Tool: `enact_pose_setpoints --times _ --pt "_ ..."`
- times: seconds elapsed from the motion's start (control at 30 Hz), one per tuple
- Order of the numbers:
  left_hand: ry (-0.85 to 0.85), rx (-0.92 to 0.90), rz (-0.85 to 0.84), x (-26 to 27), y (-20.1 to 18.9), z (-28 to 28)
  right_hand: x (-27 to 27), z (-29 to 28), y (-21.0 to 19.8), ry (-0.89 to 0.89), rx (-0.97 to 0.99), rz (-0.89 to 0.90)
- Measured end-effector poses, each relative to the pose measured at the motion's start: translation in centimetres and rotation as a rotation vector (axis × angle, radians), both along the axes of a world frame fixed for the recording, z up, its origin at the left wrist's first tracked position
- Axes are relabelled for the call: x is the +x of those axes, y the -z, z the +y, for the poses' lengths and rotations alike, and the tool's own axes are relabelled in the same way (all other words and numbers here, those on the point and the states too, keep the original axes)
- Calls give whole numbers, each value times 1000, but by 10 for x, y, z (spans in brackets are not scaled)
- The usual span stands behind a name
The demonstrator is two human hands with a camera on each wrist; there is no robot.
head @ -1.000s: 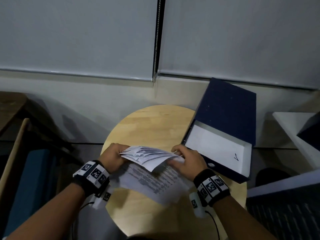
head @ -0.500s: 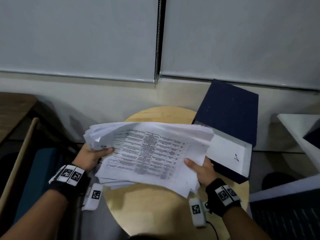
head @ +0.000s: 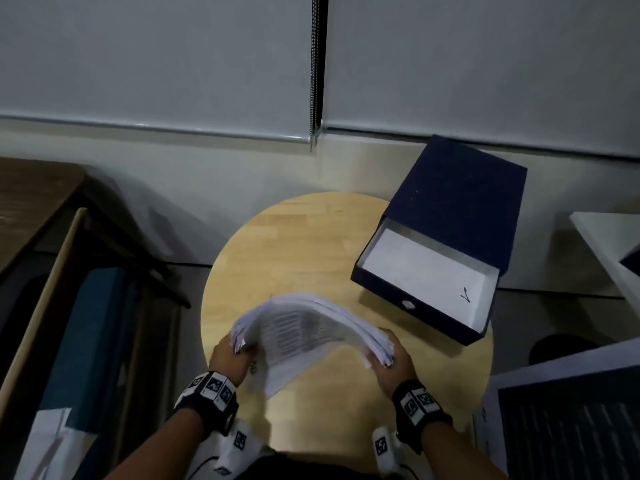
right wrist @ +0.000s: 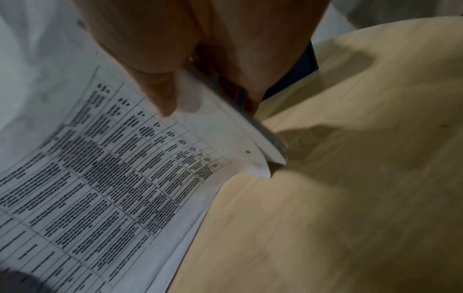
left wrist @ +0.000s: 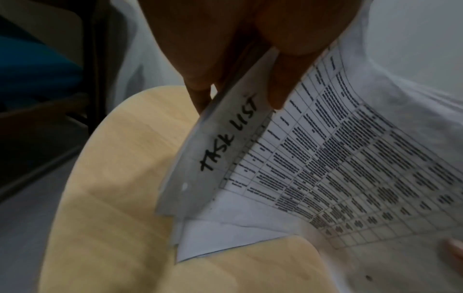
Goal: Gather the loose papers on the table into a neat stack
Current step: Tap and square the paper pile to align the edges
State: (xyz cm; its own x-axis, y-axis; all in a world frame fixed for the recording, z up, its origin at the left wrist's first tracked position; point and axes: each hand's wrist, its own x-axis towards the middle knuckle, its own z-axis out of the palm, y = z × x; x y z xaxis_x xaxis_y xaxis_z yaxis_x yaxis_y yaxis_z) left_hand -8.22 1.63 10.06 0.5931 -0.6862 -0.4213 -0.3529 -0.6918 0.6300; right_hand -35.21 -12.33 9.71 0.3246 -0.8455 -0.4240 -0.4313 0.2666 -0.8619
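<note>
A thick stack of white papers (head: 304,323) with printed tables arches upward between both hands over the near part of the round wooden table (head: 298,244). My left hand (head: 230,356) grips the stack's left edge, thumb on top. My right hand (head: 389,362) grips the right edge. In the left wrist view the fingers pinch the papers (left wrist: 338,168) beside a folded strip marked "TASK LIST" (left wrist: 225,142). Seen from the right wrist, the thumb presses the top sheet of the papers (right wrist: 105,178) and the fingers curl under the edge. The sheet edges lie uneven at the lower left corner.
An open dark blue box (head: 436,271) with a white inside sits on the table's right side, its lid leaning up against the wall. A wooden desk and chair with a blue seat (head: 93,327) stand to the left. A dark panel (head: 568,431) lies at the right.
The stack, held up facing me half a second ago, has come down toward the table and bowed upward between my hands. My hands moved closer together.
</note>
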Motion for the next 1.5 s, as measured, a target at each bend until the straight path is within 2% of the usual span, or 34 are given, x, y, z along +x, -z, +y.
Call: enact_pose_setpoints --times 0.13,0.23,0.27,0.37,0.53,0.6,0.73,0.83,0.97,1.13,1.23,1.3,1.43,1.5 --pt "-73 -67 -55 -2 -1 -3 -6 -6 -4 96 -8 18" --pt "-230 -198 44 -9 -22 0 -19 -6 -1 110 20 39" --pt "-225 -217 78 -9 -25 1 -24 -5 1 105 27 40" --pt "-75 -261 67 -2 -18 10 -33 2 3 56 6 48" --pt "-145 -368 183 8 -14 5 -31 1 -7 96 -110 21" --pt "-171 -388 232 13 -11 2 -28 1 -13 141 -91 -9" --pt "-57 -351 226 19 -10 -10 -26 -2 -14 181 -58 -56" --pt "-151 -419 274 28 -6 -14 -24 -8 -14 195 -42 -89" --pt "-79 -435 215 22 -12 -25 -17 -6 -11 224 22 -115" --pt "-145 -402 238 26 -4 -28 -15 -7 -3 234 6 -19" --pt "-25 -274 110 27 -3 -36 -11 -9 -6 242 -26 12" --pt "19 -291 55 26 -9 -41 -7 -9 -11 244 -54 -3" --pt "-101 -487 207 28 -17 -35 -11 -10 -13 277 -70 -45" --pt "-169 -555 334 28 -13 -28 -16 -7 -12 214 -51 -13"
